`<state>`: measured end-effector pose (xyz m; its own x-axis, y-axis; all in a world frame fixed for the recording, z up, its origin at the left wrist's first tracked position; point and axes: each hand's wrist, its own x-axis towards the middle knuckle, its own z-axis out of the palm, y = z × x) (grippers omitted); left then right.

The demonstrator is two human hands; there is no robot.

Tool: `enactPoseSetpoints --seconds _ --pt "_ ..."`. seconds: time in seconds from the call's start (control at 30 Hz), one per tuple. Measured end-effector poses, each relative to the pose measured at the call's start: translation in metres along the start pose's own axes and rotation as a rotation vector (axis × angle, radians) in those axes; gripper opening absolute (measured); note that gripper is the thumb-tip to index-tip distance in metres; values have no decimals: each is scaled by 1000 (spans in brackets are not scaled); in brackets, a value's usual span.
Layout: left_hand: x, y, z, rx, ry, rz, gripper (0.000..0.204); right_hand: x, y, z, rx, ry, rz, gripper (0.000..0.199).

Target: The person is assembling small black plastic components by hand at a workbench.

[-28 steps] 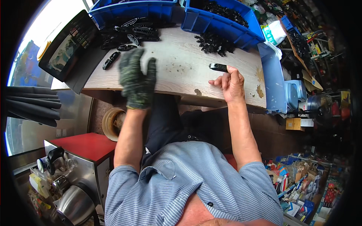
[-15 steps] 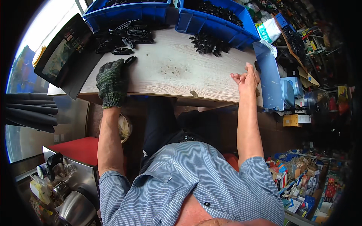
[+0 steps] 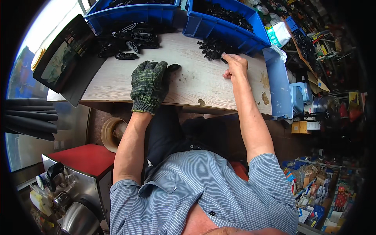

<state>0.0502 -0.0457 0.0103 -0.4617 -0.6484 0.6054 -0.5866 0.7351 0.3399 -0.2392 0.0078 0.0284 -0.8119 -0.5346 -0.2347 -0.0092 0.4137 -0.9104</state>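
Observation:
My left hand (image 3: 149,83), in a dark green knitted glove, is closed round a slim black part (image 3: 173,67). Only the rounded end of that part sticks out past the glove; the rest is hidden. My bare right hand (image 3: 235,65) reaches to a heap of small black pieces (image 3: 211,47), its index fingertip against the heap's right edge. The thumb lies apart from that finger, and I see nothing held between them. At the back left of the table (image 3: 113,84) lies a pile of long black parts (image 3: 143,37), some with pale outlines.
Two blue crates (image 3: 133,15) (image 3: 225,29) with black pieces stand along the back. A tablet-like screen (image 3: 62,55) leans at the left. Upright at the table's right end is a blue plastic bin (image 3: 278,86). A round bucket (image 3: 109,135) sits on the floor below.
My left hand has moved right along the table with the black part in it. My right hand has left the table's right end and come left to the heap of small pieces.

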Motion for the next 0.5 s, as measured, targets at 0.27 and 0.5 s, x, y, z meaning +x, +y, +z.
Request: enactPoseSetpoints --seconds 0.27,0.5 --pt "-7 0 -3 -2 93 -57 23 3 2 -4 39 -6 -20 25" --pt "-28 39 20 -805 150 -222 33 -20 19 -28 252 -331 -61 22"
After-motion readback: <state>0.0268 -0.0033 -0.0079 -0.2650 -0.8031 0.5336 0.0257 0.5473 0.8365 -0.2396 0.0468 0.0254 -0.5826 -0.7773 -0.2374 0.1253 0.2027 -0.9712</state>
